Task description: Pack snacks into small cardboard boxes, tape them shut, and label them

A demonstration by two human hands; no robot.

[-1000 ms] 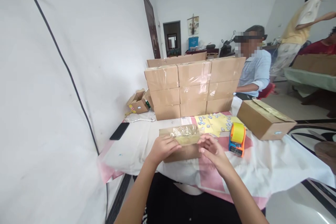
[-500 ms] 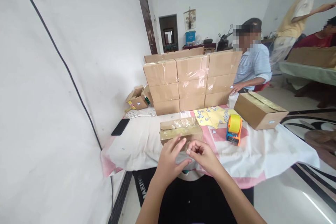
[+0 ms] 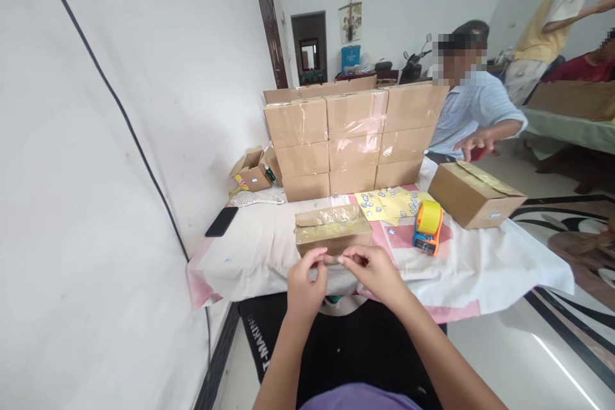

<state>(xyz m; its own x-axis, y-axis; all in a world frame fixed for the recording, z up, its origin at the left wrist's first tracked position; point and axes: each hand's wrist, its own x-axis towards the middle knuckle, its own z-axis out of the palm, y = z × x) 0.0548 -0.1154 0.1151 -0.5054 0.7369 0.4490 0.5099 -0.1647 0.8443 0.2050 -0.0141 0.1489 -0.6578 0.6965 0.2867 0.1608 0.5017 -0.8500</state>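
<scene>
My left hand (image 3: 305, 278) and my right hand (image 3: 375, 270) meet fingertip to fingertip at the near side of a small cardboard box (image 3: 333, 230). Both are closed in a pinch. A thin, pale bit seems to lie between the fingertips, too small to name. Shiny tape covers the top of the box, which lies flat on the cloth. To the right of my hands stands an orange and blue tape dispenser (image 3: 427, 228) with a yellow roll. Yellow sheets (image 3: 396, 204) bearing small stickers lie behind it.
Stacked cardboard boxes (image 3: 355, 141) form a wall across the back of the cloth-covered table (image 3: 259, 250). Another taped box (image 3: 473, 198) sits at right. A phone (image 3: 221, 221) and an open carton (image 3: 252, 170) are at left. A seated person (image 3: 473, 109) is beyond the stack.
My left hand's spread fingers have closed to a pinch and come to meet my right fingertips. The seated person's hand has lifted from beside the stack to above the right-hand box.
</scene>
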